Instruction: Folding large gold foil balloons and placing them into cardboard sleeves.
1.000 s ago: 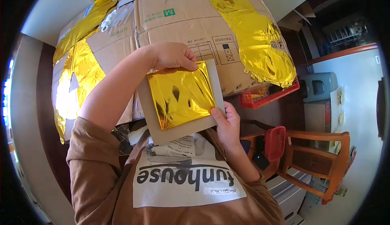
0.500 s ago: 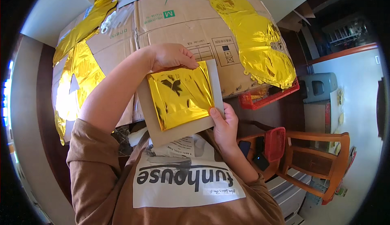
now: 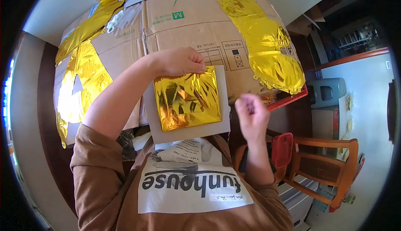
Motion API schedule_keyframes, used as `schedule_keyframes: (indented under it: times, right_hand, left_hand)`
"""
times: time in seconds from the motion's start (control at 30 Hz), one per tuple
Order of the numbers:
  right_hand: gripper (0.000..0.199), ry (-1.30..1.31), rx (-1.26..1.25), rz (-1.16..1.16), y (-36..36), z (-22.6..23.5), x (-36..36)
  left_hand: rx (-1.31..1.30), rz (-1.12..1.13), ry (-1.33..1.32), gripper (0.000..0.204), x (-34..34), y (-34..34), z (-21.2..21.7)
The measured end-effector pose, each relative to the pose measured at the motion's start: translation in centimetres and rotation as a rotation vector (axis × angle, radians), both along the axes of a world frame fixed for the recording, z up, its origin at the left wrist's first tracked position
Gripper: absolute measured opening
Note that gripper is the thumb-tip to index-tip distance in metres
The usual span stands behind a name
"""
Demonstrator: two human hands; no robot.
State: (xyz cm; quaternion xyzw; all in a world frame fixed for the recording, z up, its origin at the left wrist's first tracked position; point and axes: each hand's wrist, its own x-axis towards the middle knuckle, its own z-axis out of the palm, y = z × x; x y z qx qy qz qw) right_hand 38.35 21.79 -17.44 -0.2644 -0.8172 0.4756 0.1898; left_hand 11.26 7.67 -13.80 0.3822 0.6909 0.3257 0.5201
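While the far left of the scene is taken up by a crumpled gold foil balloon [image 3: 79, 76] lying along the left edge of a flattened cardboard box [image 3: 196, 26], the person's left forearm rises from a brown sleeve [image 3: 94, 164] at the near left and slants up and to the right across that cardboard. At its end, the left hand [image 3: 181, 61] is curled closed, its fingers pinching the far edge of a grey card [image 3: 223, 106] together with the square gold foil sheet [image 3: 187, 96] that lies on the card's face. That foil sheet is wrinkled and shiny, covers most of the card, and leaves a bare grey margin along the right side and the near edge; card and foil sit in the middle of the view, held up in front of the person's chest and overlapping the near edge of the cardboard box. Just right of the card, the right hand [image 3: 252, 116] is off it and apart from it, holding nothing; it is motion-blurred, so how far its fingers are spread cannot be told. Farther right, a second gold foil balloon [image 3: 267, 43] lies across the right part of the cardboard, above a red basket [image 3: 288, 99]. Near right of the hand stands a wooden chair [image 3: 326, 164], with a grey plastic bin [image 3: 328, 92] beyond it.
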Motion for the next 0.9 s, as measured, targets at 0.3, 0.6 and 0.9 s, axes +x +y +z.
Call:
schedule_keyframes:
  times: [0.3, 0.6, 0.9]
  right_hand:
    - [0.034, 0.048, -0.586, 0.501, 3.6, 0.9, -11.3]
    - [0.016, -0.058, -0.753, 0.422, 4.2, -0.9, -13.8]
    - [0.018, -0.108, -0.526, 0.378, 5.4, -1.5, -15.2]
  left_hand:
    - [0.106, -0.026, 0.192, 0.026, 0.2, 0.2, 1.2]
    - [-0.036, 0.062, -0.058, 0.024, -2.1, -0.8, -0.1]
    - [-0.162, 0.147, -0.025, 0.025, -6.3, -6.2, -0.3]
